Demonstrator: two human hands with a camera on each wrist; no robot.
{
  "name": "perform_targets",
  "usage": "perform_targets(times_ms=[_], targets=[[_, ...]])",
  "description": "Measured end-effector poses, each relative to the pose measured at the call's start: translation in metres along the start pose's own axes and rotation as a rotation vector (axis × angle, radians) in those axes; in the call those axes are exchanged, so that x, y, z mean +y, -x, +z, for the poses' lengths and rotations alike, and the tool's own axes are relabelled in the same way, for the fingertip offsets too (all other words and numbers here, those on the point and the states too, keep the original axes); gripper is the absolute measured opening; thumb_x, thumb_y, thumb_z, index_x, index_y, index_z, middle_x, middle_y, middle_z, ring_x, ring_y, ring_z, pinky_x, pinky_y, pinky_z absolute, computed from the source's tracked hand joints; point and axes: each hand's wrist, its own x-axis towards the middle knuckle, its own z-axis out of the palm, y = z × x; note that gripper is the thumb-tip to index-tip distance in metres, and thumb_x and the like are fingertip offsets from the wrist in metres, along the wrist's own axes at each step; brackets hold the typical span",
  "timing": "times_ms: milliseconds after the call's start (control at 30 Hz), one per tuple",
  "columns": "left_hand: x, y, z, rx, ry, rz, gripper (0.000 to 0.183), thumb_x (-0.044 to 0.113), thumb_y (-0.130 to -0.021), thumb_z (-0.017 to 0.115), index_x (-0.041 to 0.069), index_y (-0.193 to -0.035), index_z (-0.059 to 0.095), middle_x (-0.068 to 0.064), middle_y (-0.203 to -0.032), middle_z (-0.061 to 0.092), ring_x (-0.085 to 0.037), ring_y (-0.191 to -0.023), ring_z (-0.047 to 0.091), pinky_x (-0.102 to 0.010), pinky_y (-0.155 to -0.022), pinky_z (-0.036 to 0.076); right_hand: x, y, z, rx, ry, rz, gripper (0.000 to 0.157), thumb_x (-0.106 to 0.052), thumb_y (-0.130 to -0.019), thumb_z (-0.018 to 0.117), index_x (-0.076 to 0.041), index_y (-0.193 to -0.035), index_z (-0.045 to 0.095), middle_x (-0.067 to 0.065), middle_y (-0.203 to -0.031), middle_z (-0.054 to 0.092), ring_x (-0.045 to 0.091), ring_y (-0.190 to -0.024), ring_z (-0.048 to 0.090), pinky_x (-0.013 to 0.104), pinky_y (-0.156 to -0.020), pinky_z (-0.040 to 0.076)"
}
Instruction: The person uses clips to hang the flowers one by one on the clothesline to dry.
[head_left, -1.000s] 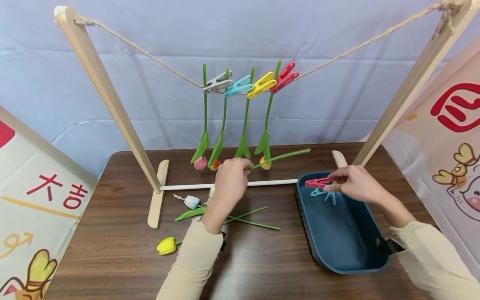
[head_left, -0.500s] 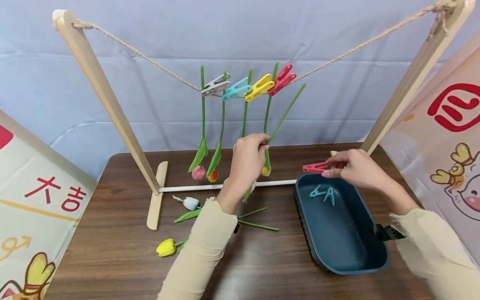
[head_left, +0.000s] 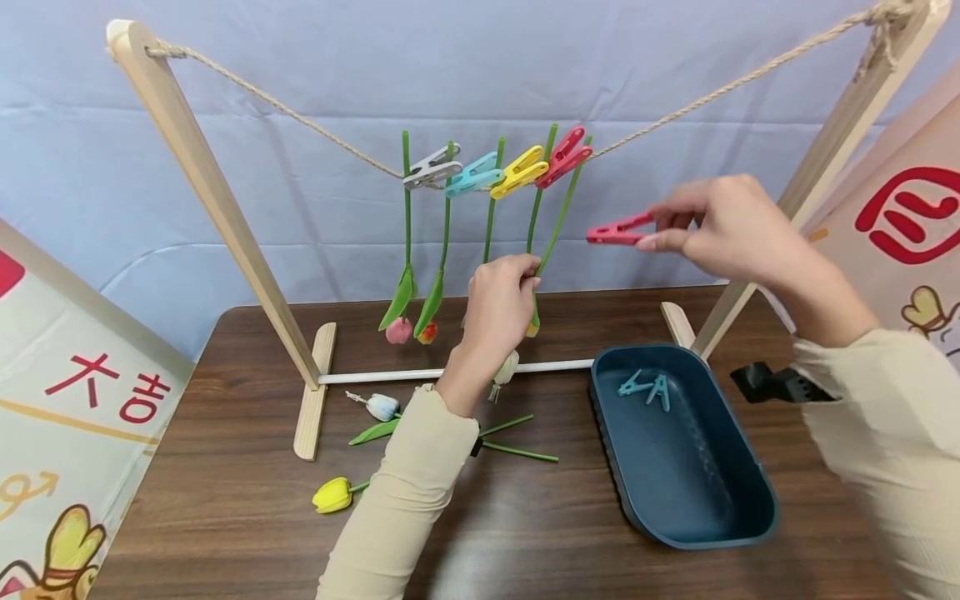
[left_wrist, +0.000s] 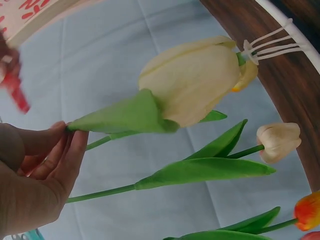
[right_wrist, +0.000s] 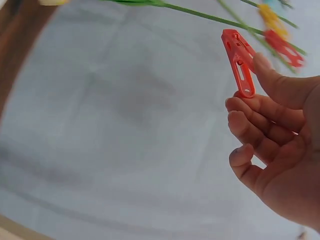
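My left hand (head_left: 498, 304) pinches the stem of a cream artificial tulip (left_wrist: 190, 82) near its leaf. The bloom hangs downward and the bare stem end leans up against the rope, just right of the clipped red clothespin (head_left: 564, 158). In my right hand (head_left: 738, 229) a second red clothespin (right_wrist: 239, 62) is pinched between thumb and fingers, its tip pointing left toward the stem, apart from the rope (head_left: 660, 125). Several tulips hang upside down from the rope by a grey clothespin (head_left: 432, 167), a blue clothespin (head_left: 475, 175), a yellow clothespin (head_left: 519, 172) and the clipped red one.
A dark blue tray (head_left: 621, 467) with light blue clothespins (head_left: 647, 388) stands at the right. On the table lie a white-blue tulip (head_left: 382, 407), a yellow tulip (head_left: 332, 495) and loose green stems. Wooden posts (head_left: 210, 192) with a white crossbar (head_left: 382, 377) frame the rope.
My left hand has raised the cream tulip from near the table, turning its stem upright to the rope. My right hand has lifted the red clothespin up from the tray.
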Motion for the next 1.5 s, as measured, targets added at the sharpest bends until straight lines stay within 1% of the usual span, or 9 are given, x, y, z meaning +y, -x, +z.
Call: perform_targets(times_ms=[133, 267, 367, 533, 700, 900, 1033, 1300, 1500], targets=[[0.002, -0.002, 0.0, -0.002, -0.005, 0.0, 0.015, 0.002, -0.085, 0.062, 0.003, -0.098, 0.07, -0.008, -0.09, 0.068, -0.02, -0.082, 0.064, -0.033, -0.078, 0.049, -0.012, -0.014, -0.022, 0.064, 0.087, -0.062, 0.016, -0.011, -0.08, 0.071, 0.002, -0.089, 0.069, 0.009, -0.069, 0.06, 0.018, -0.056, 0.04, 0.026, -0.048, 0.028], [0.005, -0.004, 0.0, -0.003, 0.003, -0.001, 0.015, 0.003, -0.085, 0.062, 0.003, -0.098, 0.07, -0.008, -0.09, 0.068, -0.02, -0.082, 0.064, -0.033, -0.078, 0.048, -0.018, -0.027, -0.037, 0.105, 0.147, -0.101, 0.017, -0.005, -0.083, 0.065, 0.007, -0.095, 0.068, 0.019, -0.082, 0.063, 0.022, -0.062, 0.042, 0.027, -0.051, 0.027], [0.006, -0.005, -0.001, 0.0, 0.006, -0.002, 0.015, 0.003, -0.086, 0.061, 0.003, -0.098, 0.07, -0.008, -0.09, 0.068, -0.02, -0.083, 0.064, -0.033, -0.078, 0.049, -0.017, -0.036, -0.044, 0.124, 0.189, -0.118, 0.019, -0.004, -0.086, 0.058, 0.008, -0.098, 0.067, 0.021, -0.09, 0.063, 0.023, -0.066, 0.044, 0.027, -0.053, 0.027], [0.006, -0.006, 0.0, 0.001, 0.007, -0.004, 0.015, 0.003, -0.086, 0.061, 0.002, -0.098, 0.07, -0.008, -0.09, 0.068, -0.02, -0.083, 0.064, -0.034, -0.078, 0.049, -0.015, -0.047, -0.05, 0.158, 0.259, -0.163, 0.021, -0.003, -0.087, 0.052, 0.008, -0.096, 0.068, 0.02, -0.089, 0.062, 0.025, -0.067, 0.047, 0.03, -0.053, 0.029], [0.005, -0.006, 0.002, 0.011, -0.007, 0.003, 0.015, 0.003, -0.086, 0.062, 0.003, -0.098, 0.07, -0.008, -0.092, 0.068, -0.02, -0.085, 0.064, -0.033, -0.078, 0.049, -0.019, -0.054, -0.05, 0.089, 0.294, -0.159, 0.019, -0.004, -0.086, 0.055, 0.01, -0.094, 0.066, 0.023, -0.087, 0.06, 0.031, -0.069, 0.047, 0.038, -0.054, 0.032], [0.006, -0.008, 0.002, 0.011, -0.023, 0.018, 0.017, 0.004, -0.087, 0.06, 0.004, -0.101, 0.07, -0.009, -0.094, 0.068, -0.021, -0.089, 0.064, -0.033, -0.078, 0.049, -0.028, -0.055, -0.042, 0.031, 0.295, -0.147, 0.018, -0.003, -0.086, 0.058, 0.012, -0.092, 0.066, 0.026, -0.089, 0.06, 0.034, -0.073, 0.048, 0.038, -0.055, 0.035], [0.007, -0.008, 0.002, -0.006, -0.036, 0.017, 0.019, 0.003, -0.087, 0.059, 0.005, -0.104, 0.07, -0.009, -0.096, 0.068, -0.022, -0.091, 0.063, -0.033, -0.079, 0.049, -0.03, -0.054, -0.038, 0.023, 0.295, -0.161, 0.017, -0.002, -0.085, 0.059, 0.013, -0.089, 0.066, 0.026, -0.087, 0.061, 0.035, -0.071, 0.049, 0.039, -0.056, 0.035], [0.011, -0.007, 0.001, -0.088, -0.083, 0.041, 0.026, 0.0, -0.089, 0.054, 0.005, -0.112, 0.065, -0.008, -0.094, 0.067, -0.02, -0.084, 0.064, -0.027, -0.072, 0.05, -0.031, -0.056, -0.033, 0.017, 0.258, -0.159, 0.017, -0.003, -0.085, 0.059, 0.013, -0.085, 0.066, 0.026, -0.084, 0.062, 0.033, -0.066, 0.05, 0.036, -0.052, 0.034], [0.01, -0.008, 0.003, -0.084, -0.1, 0.072, 0.026, -0.001, -0.089, 0.054, 0.006, -0.111, 0.066, -0.007, -0.092, 0.068, -0.019, -0.081, 0.064, -0.025, -0.068, 0.049, -0.03, -0.055, -0.032, 0.013, 0.226, -0.155, 0.017, -0.003, -0.085, 0.058, 0.013, -0.085, 0.066, 0.024, -0.08, 0.06, 0.03, -0.06, 0.047, 0.035, -0.049, 0.032]])
